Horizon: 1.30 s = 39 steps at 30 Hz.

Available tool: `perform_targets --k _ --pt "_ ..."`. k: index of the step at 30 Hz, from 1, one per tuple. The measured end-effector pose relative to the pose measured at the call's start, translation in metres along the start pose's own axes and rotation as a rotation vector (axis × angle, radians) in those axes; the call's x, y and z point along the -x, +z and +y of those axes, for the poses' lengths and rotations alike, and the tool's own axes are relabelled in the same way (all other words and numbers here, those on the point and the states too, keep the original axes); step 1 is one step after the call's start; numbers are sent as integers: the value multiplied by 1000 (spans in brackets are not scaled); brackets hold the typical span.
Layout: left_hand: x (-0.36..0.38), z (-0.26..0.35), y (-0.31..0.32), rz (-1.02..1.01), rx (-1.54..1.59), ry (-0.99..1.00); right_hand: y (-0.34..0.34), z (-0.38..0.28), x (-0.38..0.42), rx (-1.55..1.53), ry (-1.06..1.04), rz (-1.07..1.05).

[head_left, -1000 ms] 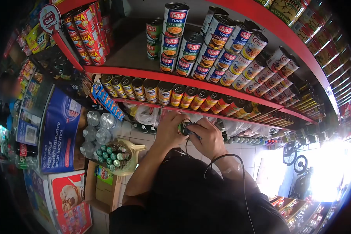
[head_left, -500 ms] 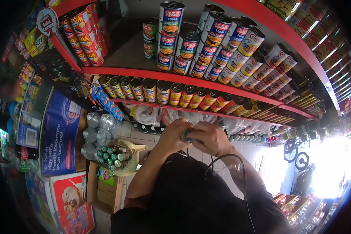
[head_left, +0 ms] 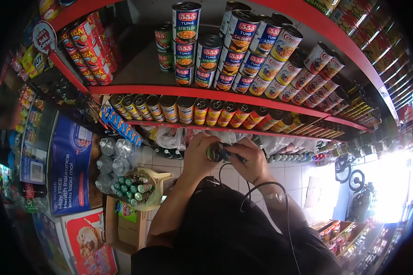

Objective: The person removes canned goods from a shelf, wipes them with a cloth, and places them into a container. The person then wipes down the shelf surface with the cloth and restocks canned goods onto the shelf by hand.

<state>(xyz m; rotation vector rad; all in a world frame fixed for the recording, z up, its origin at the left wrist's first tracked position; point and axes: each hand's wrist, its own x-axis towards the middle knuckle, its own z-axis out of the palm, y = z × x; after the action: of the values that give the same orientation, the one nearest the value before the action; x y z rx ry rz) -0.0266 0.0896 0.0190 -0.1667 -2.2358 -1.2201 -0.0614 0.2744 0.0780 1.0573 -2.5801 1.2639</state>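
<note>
My left hand [head_left: 199, 151] is wrapped round a small can [head_left: 214, 151], whose metal end faces up toward me and whose side shows yellow-green. Just right of it, my right hand [head_left: 251, 161] is closed with the fingers pinched together. A small dark piece [head_left: 228, 155] shows at those fingertips, close against the can; its kind is too blurred to make out. Both hands are held in front of my chest, below the lower red shelf edge [head_left: 192, 124].
Stacked tuna cans [head_left: 186, 55] stand on the upper shelf, with a row of shorter-looking cans [head_left: 200, 111] beneath. To the left are clear plastic bottles [head_left: 120, 149], a beige bucket [head_left: 159, 183] of green-topped bottles and a cardboard box [head_left: 124, 229]. A black cable [head_left: 287, 215] hangs over my right forearm.
My right hand has drawn a little to the right, so more of the can's end shows. My left hand still holds the can. The view has shifted slightly.
</note>
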Motion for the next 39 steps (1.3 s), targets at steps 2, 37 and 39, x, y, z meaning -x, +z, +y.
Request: perform_targets --k 2,37,39 --pt "1 -3 4 0 -6 20 5 -8 1 112 -58 -12" --pt "-18 -11 12 -143 3 -47 -4 15 -29 340 -160 -22" --pt "-20 -15 11 -105 -62 -50 -1 17 -21 340 -143 -75"
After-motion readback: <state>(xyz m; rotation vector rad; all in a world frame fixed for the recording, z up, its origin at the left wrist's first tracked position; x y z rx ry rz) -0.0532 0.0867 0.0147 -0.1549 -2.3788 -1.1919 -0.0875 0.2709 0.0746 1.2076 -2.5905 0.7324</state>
